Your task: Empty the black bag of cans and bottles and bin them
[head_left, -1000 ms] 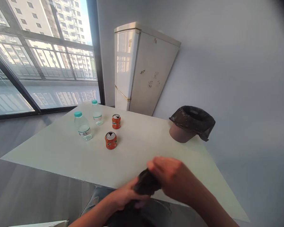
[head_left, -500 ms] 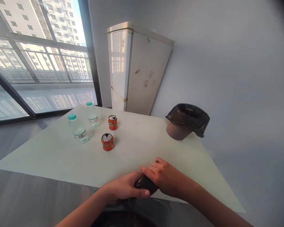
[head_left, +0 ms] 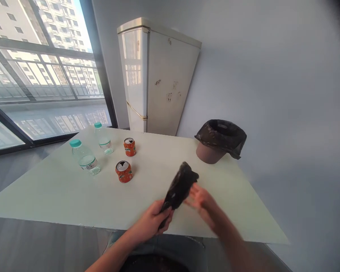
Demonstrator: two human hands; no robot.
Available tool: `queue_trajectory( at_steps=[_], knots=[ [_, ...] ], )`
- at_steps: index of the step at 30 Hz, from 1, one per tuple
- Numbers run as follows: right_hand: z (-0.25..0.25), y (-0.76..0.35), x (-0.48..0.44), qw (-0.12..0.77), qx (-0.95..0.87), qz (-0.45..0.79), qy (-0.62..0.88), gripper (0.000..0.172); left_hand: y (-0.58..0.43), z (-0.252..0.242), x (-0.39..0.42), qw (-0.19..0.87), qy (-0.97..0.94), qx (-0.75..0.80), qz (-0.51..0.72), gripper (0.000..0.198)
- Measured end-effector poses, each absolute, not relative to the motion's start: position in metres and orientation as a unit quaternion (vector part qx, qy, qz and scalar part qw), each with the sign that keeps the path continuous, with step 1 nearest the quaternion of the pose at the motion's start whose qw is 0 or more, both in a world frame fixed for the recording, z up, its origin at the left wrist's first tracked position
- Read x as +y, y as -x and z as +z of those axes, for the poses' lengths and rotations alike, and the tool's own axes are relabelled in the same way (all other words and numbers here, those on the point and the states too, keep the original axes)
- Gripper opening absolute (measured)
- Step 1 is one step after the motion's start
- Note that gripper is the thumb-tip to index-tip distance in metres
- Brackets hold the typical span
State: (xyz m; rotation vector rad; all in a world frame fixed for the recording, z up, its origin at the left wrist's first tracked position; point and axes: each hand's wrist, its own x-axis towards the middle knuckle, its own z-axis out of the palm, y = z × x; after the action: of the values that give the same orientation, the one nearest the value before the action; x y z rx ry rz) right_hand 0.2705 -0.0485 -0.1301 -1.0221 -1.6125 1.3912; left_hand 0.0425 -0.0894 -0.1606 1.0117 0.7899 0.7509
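Observation:
My left hand (head_left: 155, 219) grips the lower end of a crumpled black plastic bag (head_left: 180, 186) above the front part of the white table (head_left: 59, 196). The bag's upper end points up and to the right. Beside its right edge is my right hand (head_left: 201, 198), blurred, with its fingers apart; whether the fingertips touch the bag cannot be made out. Left of the hands stand two orange cans, a nearer one (head_left: 124, 172) and a farther one (head_left: 129, 147), both dented.
Two clear bottles with green caps, one nearer (head_left: 85, 158) and one farther (head_left: 103, 139), stand at the table's left. A brown bin (head_left: 209, 153) lined with a black bag (head_left: 221, 138) stands at the back right. A white fridge (head_left: 170, 79) is behind the table.
The black bag, earlier mostly hidden between both hands, now extends upward from my left hand. My right hand has come off its top and moved to the right. The view has shifted slightly.

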Motion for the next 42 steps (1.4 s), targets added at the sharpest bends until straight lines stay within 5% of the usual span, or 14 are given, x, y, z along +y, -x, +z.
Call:
queue_trajectory(
  at_steps=[2, 6, 10, 13, 15, 18, 21, 25, 28, 30, 33, 36, 39, 42],
  knots=[
    [-0.151, -0.239, -0.064, 0.447, -0.498, 0.659, 0.343, 0.085, -0.053, -0.165, -0.095, 0.763, -0.443, 0.357, 0.307, 0.044],
    [-0.158, -0.216, -0.074, 0.482, -0.521, 0.559, 0.429, 0.031, -0.053, -0.166, -0.098, 0.838, -0.348, 0.332, 0.257, 0.043],
    [-0.146, -0.237, -0.069, 0.275, -0.841, 0.278, 0.374, 0.017, -0.045, -0.166, -0.097, 0.885, -0.215, 0.322, 0.257, 0.069],
    [-0.131, -0.253, -0.067, 0.097, -0.933, 0.186, 0.291, 0.043, -0.048, -0.171, -0.102, 0.885, -0.241, 0.328, 0.225, 0.072],
    [-0.119, -0.267, -0.064, 0.067, -0.939, 0.225, 0.250, 0.070, -0.055, -0.173, -0.106, 0.878, -0.296, 0.322, 0.194, 0.057],
    [-0.108, -0.295, -0.059, 0.116, -0.900, 0.355, 0.224, 0.102, -0.066, -0.172, -0.106, 0.851, -0.357, 0.342, 0.178, 0.039],
    [-0.125, -0.313, -0.064, 0.239, -0.728, 0.547, 0.337, 0.115, -0.078, -0.174, -0.100, 0.802, -0.403, 0.377, 0.226, 0.055],
    [-0.181, -0.296, -0.091, 0.330, -0.525, 0.665, 0.416, 0.081, -0.096, -0.197, -0.095, 0.707, -0.488, 0.441, 0.260, 0.085],
    [-0.212, -0.287, -0.105, 0.404, -0.480, 0.594, 0.503, 0.033, -0.107, -0.205, -0.094, 0.629, -0.572, 0.459, 0.258, 0.081],
    [-0.213, -0.303, -0.103, 0.443, -0.472, 0.509, 0.567, 0.021, -0.111, -0.198, -0.092, 0.588, -0.614, 0.466, 0.246, 0.080],
    [-0.193, -0.361, -0.088, 0.474, -0.494, 0.303, 0.663, 0.030, -0.112, -0.178, -0.087, 0.503, -0.656, 0.493, 0.270, 0.080],
    [-0.176, -0.423, -0.068, 0.483, -0.495, 0.026, 0.722, 0.043, -0.107, -0.167, -0.084, 0.464, -0.685, 0.489, 0.275, 0.049],
    [-0.189, -0.456, -0.048, 0.341, -0.621, -0.124, 0.694, 0.061, -0.104, -0.174, -0.087, 0.469, -0.707, 0.464, 0.254, 0.024],
    [-0.227, -0.462, -0.038, 0.189, -0.710, -0.070, 0.675, 0.063, -0.103, -0.192, -0.090, 0.481, -0.722, 0.427, 0.255, 0.020]
  ],
)
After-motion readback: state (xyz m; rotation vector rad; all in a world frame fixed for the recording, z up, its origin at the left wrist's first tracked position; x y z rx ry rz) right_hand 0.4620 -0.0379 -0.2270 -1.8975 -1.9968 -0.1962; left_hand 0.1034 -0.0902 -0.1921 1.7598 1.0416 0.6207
